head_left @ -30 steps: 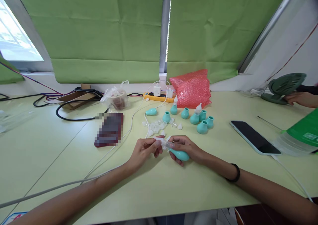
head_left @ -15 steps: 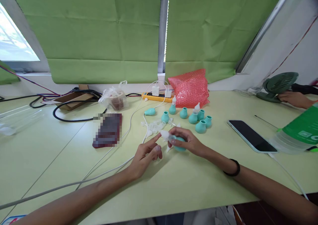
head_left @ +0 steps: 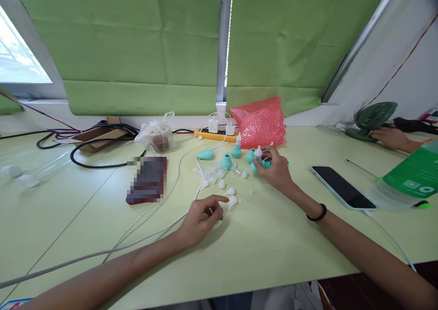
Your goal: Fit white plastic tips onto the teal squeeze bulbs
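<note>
In the head view, pinching a teal bulb [head_left: 253, 167] between thumb and fingers of the right hand [head_left: 276, 169], with its white nozzle [head_left: 258, 152] uppermost and its long axis close to upright; cannot tell whether resting on the table [head_left: 260, 260] or just above it, with fingers partly in the way. Set beside other bulbs, on the far side of the table from the body and well apart from the left hand [head_left: 201, 218]. With that left hand, holding nothing visible: forefinger stretched out to the right, thumb spread away from it, other fingers curled. Just off the end of that forefinger, a loose white tip [head_left: 233, 202], far nearer to the left hand than to the right, apparently slanting, with its narrow end toward the near edge of the table; too small to tell whether touched. Right behind it, a second white tip [head_left: 230, 191], and farther back a scatter of clear pieces [head_left: 212, 175], beside a standing teal pot-shaped bulb [head_left: 226, 162]. Compared with half a second ago, carried the pinched bulb away from the left fingertip to the group at upper right, leaving both loose tips uncovered; kept the left hand nearly in place
</note>
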`<state>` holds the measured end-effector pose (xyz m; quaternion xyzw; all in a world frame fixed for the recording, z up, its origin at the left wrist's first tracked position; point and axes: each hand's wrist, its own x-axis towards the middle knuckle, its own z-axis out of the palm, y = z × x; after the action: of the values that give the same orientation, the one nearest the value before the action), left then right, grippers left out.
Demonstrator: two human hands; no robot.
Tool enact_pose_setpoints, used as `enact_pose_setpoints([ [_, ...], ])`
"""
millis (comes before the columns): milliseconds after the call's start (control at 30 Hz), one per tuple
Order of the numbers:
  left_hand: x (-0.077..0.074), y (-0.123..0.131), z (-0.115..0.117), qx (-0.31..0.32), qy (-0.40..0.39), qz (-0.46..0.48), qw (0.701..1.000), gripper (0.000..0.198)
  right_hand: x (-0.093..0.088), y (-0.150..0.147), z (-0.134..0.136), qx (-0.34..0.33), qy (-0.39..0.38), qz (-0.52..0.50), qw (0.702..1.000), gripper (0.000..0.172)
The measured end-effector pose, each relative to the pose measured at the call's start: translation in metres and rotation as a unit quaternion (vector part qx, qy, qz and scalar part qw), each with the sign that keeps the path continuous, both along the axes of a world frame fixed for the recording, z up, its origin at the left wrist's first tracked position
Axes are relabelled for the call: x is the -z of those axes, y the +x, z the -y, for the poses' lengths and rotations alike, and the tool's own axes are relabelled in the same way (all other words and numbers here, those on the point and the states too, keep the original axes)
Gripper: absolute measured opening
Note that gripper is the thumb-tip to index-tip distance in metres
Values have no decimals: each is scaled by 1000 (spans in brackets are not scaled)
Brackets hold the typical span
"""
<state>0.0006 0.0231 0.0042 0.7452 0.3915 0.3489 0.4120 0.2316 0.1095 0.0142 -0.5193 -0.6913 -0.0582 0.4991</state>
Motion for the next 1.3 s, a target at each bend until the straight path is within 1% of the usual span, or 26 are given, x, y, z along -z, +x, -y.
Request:
enact_pose_setpoints([
  [133, 1, 0, -1, -22, 11, -17, 1000, 22, 5, 5, -5, 21, -21, 23, 999, 37],
  [233, 1, -1, -1, -30, 23, -30, 999, 22, 7, 8, -8, 24, -24, 33, 999, 35],
  [333, 1, 0, -1, -31, 28, -43, 998, 22, 10, 9, -10, 16, -8, 36, 999, 33],
  [467, 2, 0, -1, -35, 26, -45, 998, 22, 10, 8, -10, 15, 31, 57, 998, 37],
  [533, 2, 0, -1, -35, 27, -44, 998, 22, 8, 7, -7, 33, 63, 81, 994, 39],
  [600, 2, 0, -1, -35, 27, -45, 998, 21, 6, 4, -2, 55, 100, 108, 988, 37],
  [633, 3, 0, -2, -34, 28, -46, 998, 21, 6, 1, 1, 55, 120, 123, 984, 35],
  [667, 3, 0, -2, -34, 28, -47, 998, 21, 5, -2, 4, 42, 137, 141, 980, 33],
  [700, 3, 0, -2, -34, 29, -48, 998, 21, 6, -5, 7, 15, 146, 166, 975, 31],
  [767, 3, 0, -2, -33, 30, -51, 998, 20, 9, -14, 13, -61, 127, 236, 961, 28],
  [833, 3, 1, -2, -34, 30, -53, 998, 20, 14, -24, 18, -113, 68, 307, 942, 27],
  [933, 3, 1, -2, -33, 31, -56, 997, 20, 22, -32, 19, -129, -16, 361, 923, 24],
  [1033, 3, 1, -2, -33, 29, -58, 997, 20, 28, -31, 15, -141, -52, 382, 912, 22],
  [1133, 2, 0, -1, -32, 29, -59, 997, 20, 31, -27, 10, -148, -50, 386, 909, 22],
  [1300, 2, 0, -1, -35, 31, -51, 998, 19, 33, -25, 9, -153, -25, 312, 937, 19],
])
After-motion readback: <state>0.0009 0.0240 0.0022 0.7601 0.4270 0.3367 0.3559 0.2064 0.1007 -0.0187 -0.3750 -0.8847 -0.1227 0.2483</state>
